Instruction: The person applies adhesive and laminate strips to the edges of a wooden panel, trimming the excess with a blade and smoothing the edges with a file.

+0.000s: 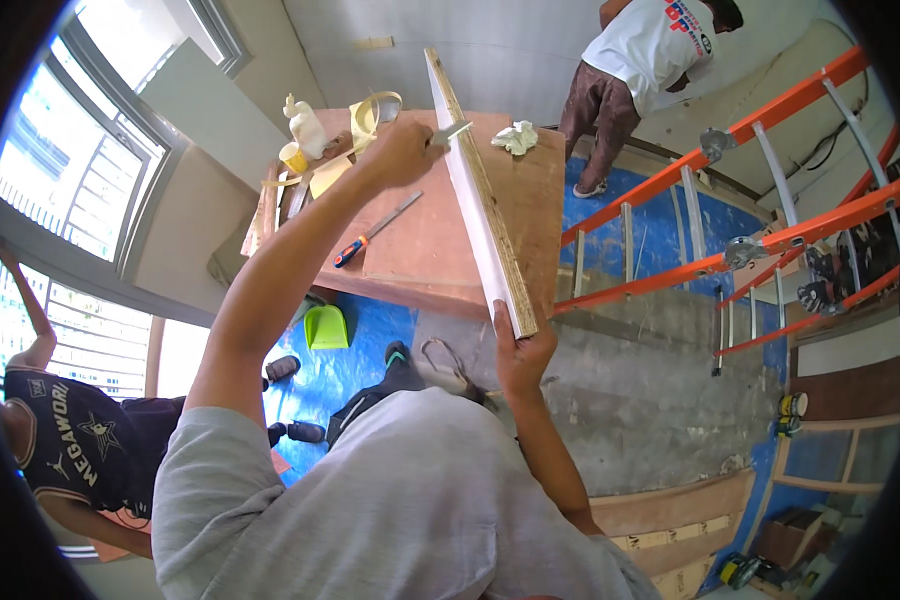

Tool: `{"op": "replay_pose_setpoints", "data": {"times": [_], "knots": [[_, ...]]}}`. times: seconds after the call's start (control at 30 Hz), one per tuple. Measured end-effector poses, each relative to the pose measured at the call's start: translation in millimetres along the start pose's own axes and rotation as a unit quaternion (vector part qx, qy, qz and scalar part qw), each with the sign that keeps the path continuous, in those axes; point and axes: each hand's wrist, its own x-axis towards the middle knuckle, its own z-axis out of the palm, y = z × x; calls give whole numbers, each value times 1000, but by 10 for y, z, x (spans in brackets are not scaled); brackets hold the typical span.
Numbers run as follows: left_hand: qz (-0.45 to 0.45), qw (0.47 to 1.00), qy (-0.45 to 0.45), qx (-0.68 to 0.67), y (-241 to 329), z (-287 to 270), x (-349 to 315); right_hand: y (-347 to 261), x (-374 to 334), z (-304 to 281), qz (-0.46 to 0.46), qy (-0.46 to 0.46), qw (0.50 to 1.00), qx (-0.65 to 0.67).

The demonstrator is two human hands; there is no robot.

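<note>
A long narrow board (482,225), white on one face with a bare wood-grained edge, stands on its side across a reddish-brown worktable (410,255). Its near end sticks out past the table, where my right hand (525,350) is wrapped around it. My left hand (400,155) is closed on a flat metal blade (457,131), which lies against the board's upper edge; its handle is hidden in my fingers. On the tabletop left of the board rests a long-shafted hand tool (352,250) with a blue and orange handle. A crumpled white rag (515,138) sits to the right.
A white bottle (305,125), a yellow cup (292,157) and a coil of pale strip (378,105) crowd the table's far left. An orange ladder (730,255) leans on the right. One person (642,50) works behind the table, another (90,440) at left. A green dustpan (326,327) lies below.
</note>
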Motion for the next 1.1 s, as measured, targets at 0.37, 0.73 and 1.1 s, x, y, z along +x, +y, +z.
{"op": "replay_pose_setpoints", "data": {"times": [0.37,0.73,1.1], "knots": [[2,987,33,-159,-107,-261,-129,-133,62,52,-59,16,998,-12],[-153,930,61,-329,32,277,651,-14,23,32,7,8,1000,19],[-161,866,115,-460,-126,144,581,5,62,-33,3,-1,1000,2]]}}
